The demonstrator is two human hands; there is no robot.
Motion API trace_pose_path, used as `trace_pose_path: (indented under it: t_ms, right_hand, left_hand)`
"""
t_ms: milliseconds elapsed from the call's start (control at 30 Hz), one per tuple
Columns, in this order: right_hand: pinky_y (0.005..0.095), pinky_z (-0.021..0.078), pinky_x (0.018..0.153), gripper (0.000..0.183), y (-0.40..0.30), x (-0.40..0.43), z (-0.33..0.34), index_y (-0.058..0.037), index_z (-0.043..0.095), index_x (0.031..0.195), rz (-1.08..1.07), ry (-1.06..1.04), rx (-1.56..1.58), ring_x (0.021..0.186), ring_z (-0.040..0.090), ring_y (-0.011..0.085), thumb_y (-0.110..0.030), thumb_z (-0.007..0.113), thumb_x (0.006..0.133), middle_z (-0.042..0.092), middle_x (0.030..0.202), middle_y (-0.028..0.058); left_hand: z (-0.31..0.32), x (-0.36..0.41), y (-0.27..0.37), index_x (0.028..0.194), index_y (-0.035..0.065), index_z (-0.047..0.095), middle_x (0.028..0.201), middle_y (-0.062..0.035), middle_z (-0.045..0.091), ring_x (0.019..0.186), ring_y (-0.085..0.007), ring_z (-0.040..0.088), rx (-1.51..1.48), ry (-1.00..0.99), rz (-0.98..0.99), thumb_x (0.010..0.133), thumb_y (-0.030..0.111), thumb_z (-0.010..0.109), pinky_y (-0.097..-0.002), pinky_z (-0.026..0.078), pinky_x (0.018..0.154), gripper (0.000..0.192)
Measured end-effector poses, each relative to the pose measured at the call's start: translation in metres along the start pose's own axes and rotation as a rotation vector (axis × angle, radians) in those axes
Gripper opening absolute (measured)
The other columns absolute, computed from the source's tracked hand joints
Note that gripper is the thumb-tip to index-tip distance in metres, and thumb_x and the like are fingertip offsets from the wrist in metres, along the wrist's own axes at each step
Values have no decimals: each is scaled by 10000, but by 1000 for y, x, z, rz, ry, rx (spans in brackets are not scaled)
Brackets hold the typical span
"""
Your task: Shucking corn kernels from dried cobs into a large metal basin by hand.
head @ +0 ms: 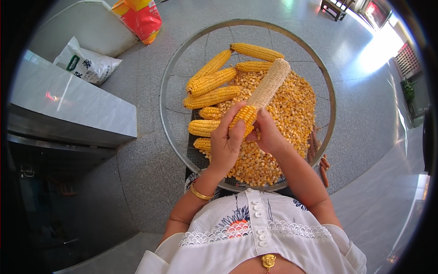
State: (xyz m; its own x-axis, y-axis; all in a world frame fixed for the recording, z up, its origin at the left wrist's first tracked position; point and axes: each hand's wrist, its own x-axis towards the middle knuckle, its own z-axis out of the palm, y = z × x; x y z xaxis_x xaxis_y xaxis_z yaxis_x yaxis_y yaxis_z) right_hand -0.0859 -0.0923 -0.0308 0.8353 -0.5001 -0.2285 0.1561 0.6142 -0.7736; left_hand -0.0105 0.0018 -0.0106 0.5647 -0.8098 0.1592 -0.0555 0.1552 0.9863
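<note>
My left hand (227, 138) grips the lower end of an ear of corn (268, 84), its thumb lying across the yellow kernels. The ear tilts up and to the right; its upper length is a bare, pale cob, while kernels cover the lower part. My right hand (270, 133) holds the ear from the other side, thumb beside the edge of the kernels; its fingers are partly hidden. Beneath both hands, loose corn kernels (294, 106) are heaped in a round wire-mesh sieve (163, 99). Several whole ears of corn (212, 97) lie along the sieve's left and far sides.
A stone-topped counter (85, 99) stands at left, with a white printed sack (89, 65) behind it. Farther back is a red and yellow bag (142, 20). Reddish-brown pieces (323, 171) lie by the sieve's right rim. A wooden stool (335, 8) stands far right on the speckled floor (356, 102).
</note>
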Motion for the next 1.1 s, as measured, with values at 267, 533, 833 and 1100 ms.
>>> trace_pose_path:
  t_ms: [267,533,833,1100]
  right_hand:
    - [192,227,405,294,2,2,-8,-77,400,879,-21,-48,39,451,292,56,-306,564,796,399,667,3]
    - [199,220,396,312,-5,-2,1,-82,402,865,10,-136,115,432,280,45,-331,576,792,349,598,-30]
    - [197,212,381,280,-2,0,-4,-99,412,805,-27,-128,91,408,267,36,-313,591,797,346,577,-44]
    - [209,212,381,271,2,1,-4,-102,426,792,-13,-142,76,410,276,47,-325,580,812,354,548,-39]
  left_hand:
    - [-3,1,7,1206,49,442,887,24,551,568,12,361,-120,-23,-91,902,208,415,-140,327,510,344]
    - [-1,1,-2,1186,48,465,830,28,542,529,12,332,124,38,111,911,243,394,-139,285,447,345]
    - [-1,4,6,1203,64,437,872,40,540,436,26,250,-50,-28,-101,922,319,315,-118,209,368,398]
    - [-4,5,6,1197,78,440,656,65,467,395,13,222,-281,-30,-243,917,380,306,-137,202,343,433]
